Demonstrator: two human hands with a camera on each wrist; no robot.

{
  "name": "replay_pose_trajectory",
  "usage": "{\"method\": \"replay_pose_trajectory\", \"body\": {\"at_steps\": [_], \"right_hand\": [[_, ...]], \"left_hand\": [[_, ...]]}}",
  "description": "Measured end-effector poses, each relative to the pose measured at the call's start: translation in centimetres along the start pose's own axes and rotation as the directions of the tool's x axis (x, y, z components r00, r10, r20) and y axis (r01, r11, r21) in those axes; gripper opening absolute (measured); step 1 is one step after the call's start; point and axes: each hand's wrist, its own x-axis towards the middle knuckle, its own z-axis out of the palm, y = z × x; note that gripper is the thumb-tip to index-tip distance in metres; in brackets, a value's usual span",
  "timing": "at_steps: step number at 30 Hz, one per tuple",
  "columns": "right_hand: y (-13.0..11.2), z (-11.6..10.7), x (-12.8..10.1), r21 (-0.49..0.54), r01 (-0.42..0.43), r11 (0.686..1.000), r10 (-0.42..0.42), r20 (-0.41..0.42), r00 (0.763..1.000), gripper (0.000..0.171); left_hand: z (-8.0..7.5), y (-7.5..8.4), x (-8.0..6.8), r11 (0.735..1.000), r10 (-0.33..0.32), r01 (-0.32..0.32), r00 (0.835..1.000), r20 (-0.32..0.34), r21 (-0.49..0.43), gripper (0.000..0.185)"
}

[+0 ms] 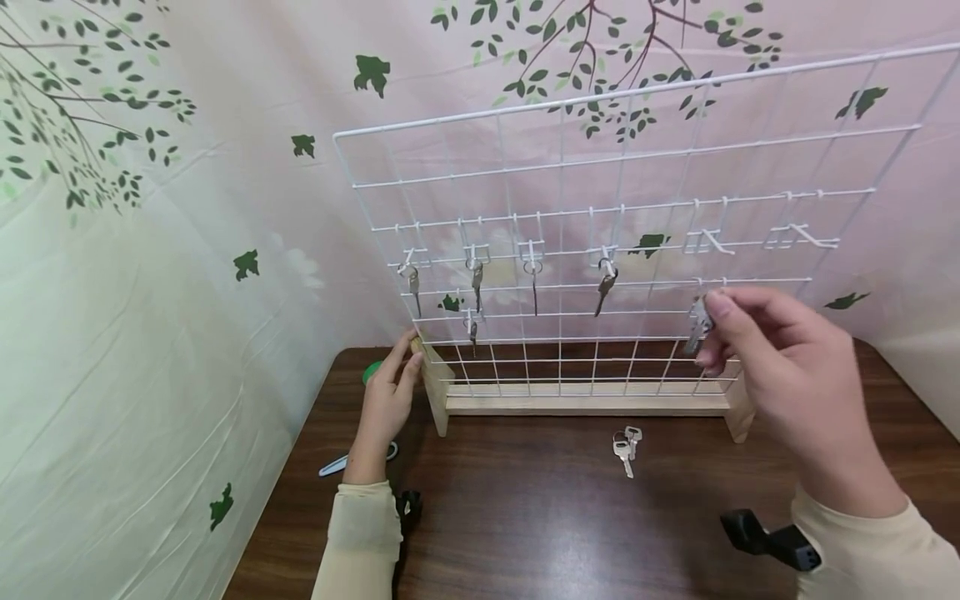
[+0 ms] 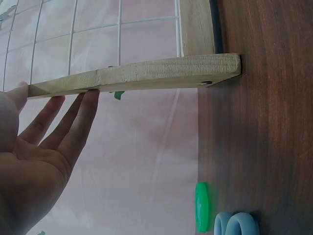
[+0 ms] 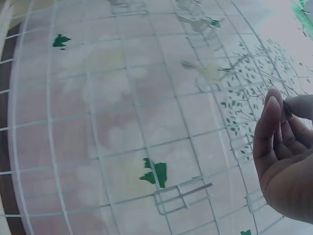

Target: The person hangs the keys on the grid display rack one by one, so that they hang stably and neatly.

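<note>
Right hand (image 1: 780, 367) pinching a key (image 1: 698, 325) at the wire grid (image 1: 600, 208), left hand (image 1: 390, 392) flat (fingers straight) against its wooden foot (image 1: 435, 387)

five hanging keys (image 1: 477, 283), two empty hooks (image 1: 802, 236)

We see small silver key (image 1: 698, 325) pinched in right hand (image 1: 787, 375) fingertips, hanging blade-down, just before white wire grid rack (image 1: 600, 250), lower right part. Rack upright on wooden base; left hand (image 1: 386, 400) fingers straight against its left wooden foot (image 2: 137, 76).
</note>
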Motion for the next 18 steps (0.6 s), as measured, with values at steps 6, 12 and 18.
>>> {"method": "replay_pose_trajectory", "body": {"at_steps": [6,12,18], "right_hand": [[-0.2,-0.4,1.4,0.232,-0.022,0.972,0.04,-0.072,0.997,0.016],[0.4,-0.4,2.2,0.26,-0.047,0.965,0.06,-0.041,0.997,0.016],[1.2,-0.1,2.6,0.268,-0.08,0.96,0.088,-0.018,0.996,0.017]], "left_hand": [[0.0,0.2,0.0,1.0,-0.003,0.003,1.0,0.003,-0.002,0.05],[0.0,0.1,0.0,1.0,0.0,0.0,1.0,-0.001,0.003,0.05],[0.2,-0.2,0.0,1.0,0.014,-0.014,1.0,-0.01,0.005,0.05]]}}
